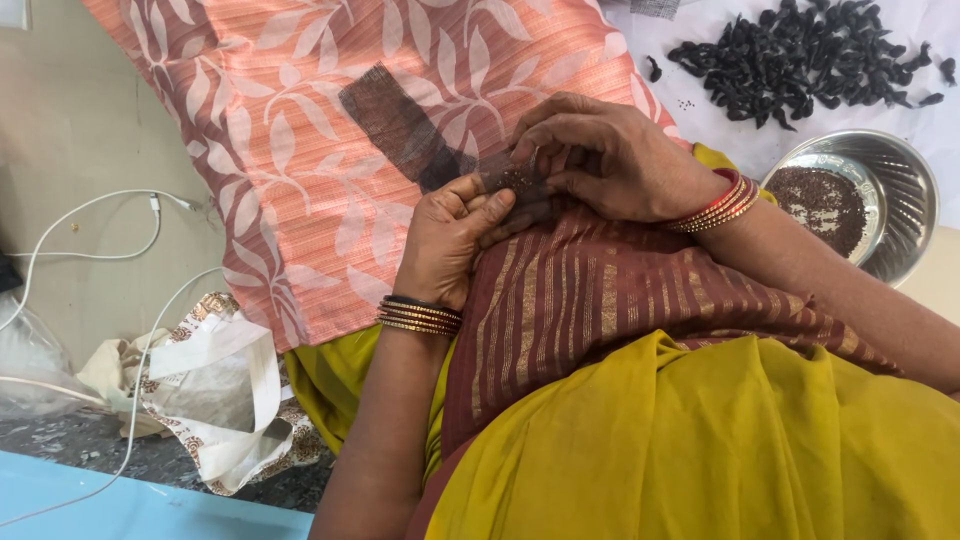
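Steel bowl of small dark seeds, left hand and right hand fingers pinched shut on dark mesh strip

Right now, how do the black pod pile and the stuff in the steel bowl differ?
The black pods are large, curled, separate pieces; the contents of the steel bowl are fine brown grains. The pods lie spread loose on a white cloth; the grains sit contained in the bowl. The pods look near black, the grains a duller dark brown. Both are dark and lie at upper right, beyond the right hand, untouched by either hand.
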